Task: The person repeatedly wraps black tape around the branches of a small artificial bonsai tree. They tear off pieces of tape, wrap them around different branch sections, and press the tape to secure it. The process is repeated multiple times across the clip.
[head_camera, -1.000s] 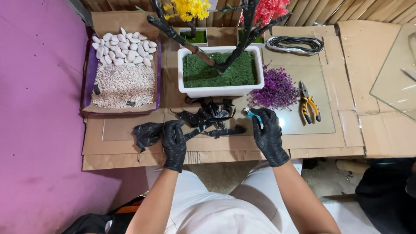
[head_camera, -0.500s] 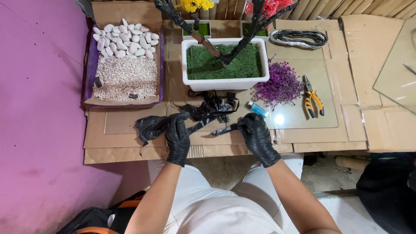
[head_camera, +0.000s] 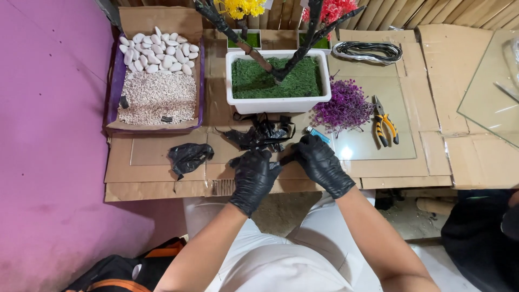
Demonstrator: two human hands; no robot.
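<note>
**Gloved hands met over a dark strip at the table's near edge**

Both hands wore black gloves. The left hand [head_camera: 253, 176] and the right hand [head_camera: 319, 162] came together just in front of a heap of black scraps [head_camera: 262, 135], and between them ran a thin dark strip [head_camera: 285, 160]. The right hand's fingers were curled and pinched one end of it; the left hand's fingers were bent around the other end, though how firmly could not be told. The strip lay over the cardboard-covered table [head_camera: 162, 184], just below the heap. A crumpled black piece [head_camera: 188, 157] sat to the left, apart from the hands. Behind the heap stood a white planter [head_camera: 278, 103] with green turf and dark branches. Yellow-handled pliers [head_camera: 385, 121] lay to the right, beside a purple flower cluster [head_camera: 343, 108]. A tray of white pebbles and gravel [head_camera: 157, 81] stood at the left.
</note>
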